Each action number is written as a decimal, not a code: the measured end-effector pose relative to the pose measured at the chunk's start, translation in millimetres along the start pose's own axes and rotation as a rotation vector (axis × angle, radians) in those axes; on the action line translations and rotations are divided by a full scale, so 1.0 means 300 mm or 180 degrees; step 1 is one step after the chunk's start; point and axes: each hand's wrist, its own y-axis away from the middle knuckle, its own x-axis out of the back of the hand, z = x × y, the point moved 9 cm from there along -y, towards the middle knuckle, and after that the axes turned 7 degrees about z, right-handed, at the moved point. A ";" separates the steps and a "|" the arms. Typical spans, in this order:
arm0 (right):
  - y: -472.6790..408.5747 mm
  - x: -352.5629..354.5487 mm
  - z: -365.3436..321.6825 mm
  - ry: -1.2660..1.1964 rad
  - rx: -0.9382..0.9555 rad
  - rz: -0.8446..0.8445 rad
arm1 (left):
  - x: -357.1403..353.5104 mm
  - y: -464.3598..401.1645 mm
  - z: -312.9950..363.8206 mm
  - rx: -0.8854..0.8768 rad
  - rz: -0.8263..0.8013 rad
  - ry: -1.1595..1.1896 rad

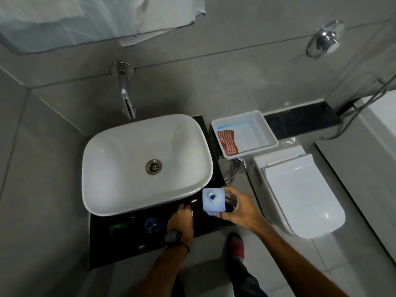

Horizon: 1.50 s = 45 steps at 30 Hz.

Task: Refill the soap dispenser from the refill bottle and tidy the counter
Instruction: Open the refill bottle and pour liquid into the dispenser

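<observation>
The refill bottle (213,199), pale and square from above with a blue spot at its neck, stands on the dark counter (120,251) just right of the white sink (120,189). The right hand (237,207) wraps its fingers (230,195) around the bottle's side. The left hand (181,219) rests curled, knuckles up, on the counter; whether it holds anything cannot be told. A green pump (117,226) and a blue cap (152,224) lie nearby.

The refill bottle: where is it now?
In the head view, the refill bottle stands at the counter's right front, beside the basin, gripped by the right hand.
</observation>
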 end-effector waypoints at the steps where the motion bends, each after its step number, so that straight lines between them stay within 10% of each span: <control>1: -0.007 -0.010 0.023 -0.0029 -0.0019 0.0001 | -0.008 -0.010 -0.002 0.0029 0.0016 0.0019; 11: -0.040 -0.067 0.108 -0.0101 0.0007 -0.0032 | -0.002 -0.009 -0.009 0.0093 0.0074 -0.0122; 26: -0.011 -0.070 0.094 -0.0145 0.0111 -0.0171 | 0.000 0.340 -0.564 0.1439 0.1157 0.2639; 33: -0.026 -0.084 0.100 -0.0086 0.0199 0.0027 | 0.012 0.182 -0.548 0.0504 0.0494 0.2517; 45: 0.109 0.026 -0.114 0.0192 0.0679 0.0687 | 0.312 0.208 -0.416 0.0019 0.1119 0.2908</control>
